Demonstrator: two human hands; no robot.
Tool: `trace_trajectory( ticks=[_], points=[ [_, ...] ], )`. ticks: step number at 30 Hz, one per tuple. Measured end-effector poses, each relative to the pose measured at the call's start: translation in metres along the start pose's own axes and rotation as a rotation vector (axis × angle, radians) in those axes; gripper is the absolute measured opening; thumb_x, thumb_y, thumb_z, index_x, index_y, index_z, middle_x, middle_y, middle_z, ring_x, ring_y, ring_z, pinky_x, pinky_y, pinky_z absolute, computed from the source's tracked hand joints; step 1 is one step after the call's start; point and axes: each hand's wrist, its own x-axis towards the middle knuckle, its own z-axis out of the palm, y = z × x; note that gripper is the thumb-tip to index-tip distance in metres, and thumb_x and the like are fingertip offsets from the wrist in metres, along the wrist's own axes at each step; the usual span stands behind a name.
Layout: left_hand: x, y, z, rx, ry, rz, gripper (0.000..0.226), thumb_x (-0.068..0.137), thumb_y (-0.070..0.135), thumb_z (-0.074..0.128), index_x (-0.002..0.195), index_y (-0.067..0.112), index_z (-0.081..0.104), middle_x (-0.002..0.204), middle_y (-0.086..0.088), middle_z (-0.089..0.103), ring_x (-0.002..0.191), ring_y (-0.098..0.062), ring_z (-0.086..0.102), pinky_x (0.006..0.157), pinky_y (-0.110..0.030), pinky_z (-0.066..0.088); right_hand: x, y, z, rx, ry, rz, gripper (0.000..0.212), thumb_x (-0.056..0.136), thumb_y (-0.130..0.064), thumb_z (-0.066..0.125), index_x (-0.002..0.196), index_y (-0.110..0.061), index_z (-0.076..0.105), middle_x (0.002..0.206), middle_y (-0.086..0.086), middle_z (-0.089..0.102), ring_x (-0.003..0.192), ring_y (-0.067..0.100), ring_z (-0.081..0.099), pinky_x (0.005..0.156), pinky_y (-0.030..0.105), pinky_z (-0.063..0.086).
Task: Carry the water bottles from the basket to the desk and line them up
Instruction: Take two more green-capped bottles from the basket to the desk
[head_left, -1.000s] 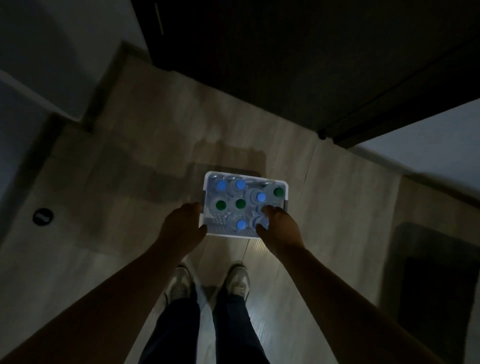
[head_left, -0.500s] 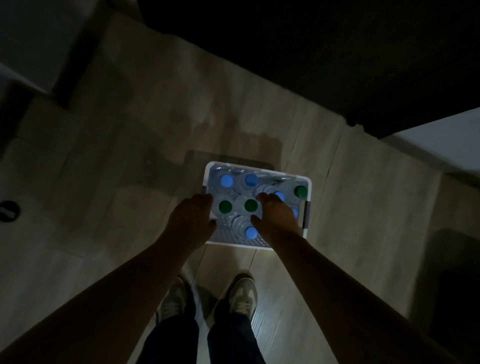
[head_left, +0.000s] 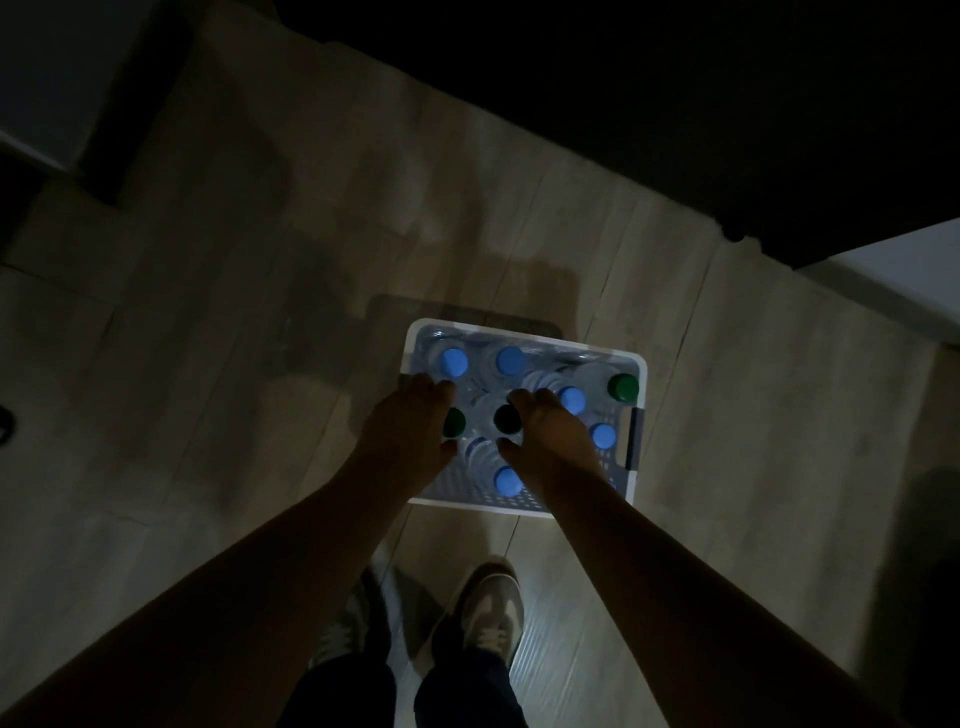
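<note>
A white perforated basket (head_left: 524, 340) stands on the wood-look floor just in front of my feet. Several clear water bottles stand upright in it, most with blue caps (head_left: 511, 360), three with green caps (head_left: 623, 387). My left hand (head_left: 405, 431) reaches into the basket's left side, thumb and fingers curved around a green-capped bottle (head_left: 456, 422). My right hand (head_left: 556, 436) is in the middle, curved around another green-capped bottle (head_left: 506, 418). The dim light hides whether either hand grips. No desk is in view.
My two shoes (head_left: 491, 608) stand just behind the basket. A dark opening (head_left: 675, 104) fills the top right, with a pale wall (head_left: 893, 270) at the right edge. A dark mat (head_left: 935, 571) lies at the far right, and a dark frame (head_left: 130, 130) at the upper left.
Both hands have moved forward from the basket's near rim down in among the bottles. The view has closed in on the basket.
</note>
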Motion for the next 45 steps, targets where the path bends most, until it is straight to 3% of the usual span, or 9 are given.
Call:
trace_trajectory(
  ticks=[6, 12, 17, 24, 31, 33, 37, 41, 45],
  points=[
    [0.008, 0.001, 0.017, -0.013, -0.014, 0.012, 0.049, 0.084, 0.031, 0.067, 0.125, 0.012, 0.048, 0.13, -0.008, 0.049, 0.117, -0.021, 0.054, 0.099, -0.036, 0.047, 0.004, 0.004, 0.006, 0.038, 0.017, -0.029, 0.053, 0.086, -0.025, 0.066, 0.133, -0.015, 0.045, 0.126, 0.008, 0.05, 0.112, 0.026, 0.056, 0.092, 0.034, 0.049],
    [0.012, -0.001, 0.025, -0.063, 0.059, -0.02, 0.04, 0.082, 0.021, 0.069, 0.117, 0.01, 0.052, 0.125, -0.009, 0.049, 0.11, -0.019, 0.054, 0.092, -0.024, 0.042, 0.009, 0.006, 0.005, 0.029, 0.036, -0.039, 0.038, 0.085, -0.024, 0.066, 0.119, -0.013, 0.05, 0.114, 0.008, 0.056, 0.102, 0.025, 0.059, 0.083, 0.035, 0.052],
    [0.007, -0.006, 0.018, -0.085, 0.033, -0.058, 0.044, 0.079, 0.018, 0.072, 0.116, 0.009, 0.05, 0.122, -0.011, 0.05, 0.108, -0.022, 0.055, 0.094, -0.032, 0.048, 0.007, 0.008, 0.003, 0.021, 0.023, -0.015, 0.038, 0.084, -0.023, 0.067, 0.116, -0.015, 0.049, 0.112, 0.007, 0.058, 0.103, 0.023, 0.059, 0.085, 0.033, 0.051],
    [-0.019, 0.004, -0.002, -0.196, 0.087, -0.066, 0.034, 0.075, 0.014, 0.074, 0.1, 0.006, 0.053, 0.106, -0.008, 0.052, 0.084, -0.013, 0.048, 0.076, -0.022, 0.041, -0.02, 0.002, -0.017, 0.11, 0.099, 0.022, 0.038, 0.08, -0.027, 0.072, 0.11, -0.019, 0.05, 0.105, 0.002, 0.061, 0.097, 0.018, 0.061, 0.078, 0.027, 0.048],
    [-0.064, 0.026, -0.059, -0.213, 0.128, -0.062, 0.034, 0.07, 0.015, 0.077, 0.093, 0.012, 0.052, 0.087, 0.007, 0.037, 0.065, -0.001, 0.037, 0.057, -0.009, 0.027, -0.068, -0.021, -0.074, 0.12, 0.159, 0.019, 0.03, 0.078, -0.032, 0.071, 0.098, -0.021, 0.051, 0.092, -0.004, 0.063, 0.084, 0.013, 0.063, 0.07, 0.025, 0.051],
    [-0.078, 0.037, -0.077, -0.205, 0.152, -0.044, 0.031, 0.07, 0.014, 0.075, 0.086, 0.015, 0.048, 0.084, 0.006, 0.039, 0.064, -0.003, 0.042, 0.054, -0.008, 0.026, -0.086, -0.032, -0.094, 0.102, 0.18, 0.005, 0.029, 0.076, -0.034, 0.071, 0.093, -0.024, 0.05, 0.084, -0.009, 0.057, 0.076, 0.01, 0.06, 0.061, 0.019, 0.042],
    [-0.109, 0.056, -0.119, -0.227, 0.177, -0.024, 0.04, 0.068, 0.02, 0.078, 0.085, 0.022, 0.042, 0.087, 0.006, 0.044, 0.067, -0.003, 0.045, 0.056, -0.007, 0.03, -0.126, -0.051, -0.139, 0.098, 0.227, 0.004, 0.029, 0.075, -0.037, 0.071, 0.093, -0.024, 0.052, 0.079, -0.014, 0.051, 0.067, 0.005, 0.05, 0.054, 0.011, 0.03],
    [-0.148, 0.074, -0.167, -0.256, 0.318, 0.08, 0.044, 0.059, 0.009, 0.079, 0.076, 0.019, 0.039, 0.076, 0.004, 0.041, 0.063, -0.008, 0.039, 0.055, -0.01, 0.025, -0.17, -0.073, -0.189, 0.086, 0.311, -0.038, 0.03, 0.073, -0.037, 0.072, 0.092, -0.021, 0.056, 0.079, -0.014, 0.05, 0.066, 0.005, 0.048, 0.059, 0.018, 0.035],
    [-0.196, 0.095, -0.217, -0.254, 0.424, 0.156, 0.042, 0.053, 0.003, 0.081, 0.069, 0.016, 0.045, 0.068, 0.004, 0.044, 0.061, -0.007, 0.038, 0.056, -0.009, 0.024, -0.225, -0.099, -0.24, 0.1, 0.38, -0.085, 0.029, 0.072, -0.034, 0.075, 0.091, -0.019, 0.059, 0.079, -0.011, 0.057, 0.064, 0.003, 0.049, 0.056, 0.016, 0.036]
  ],
)
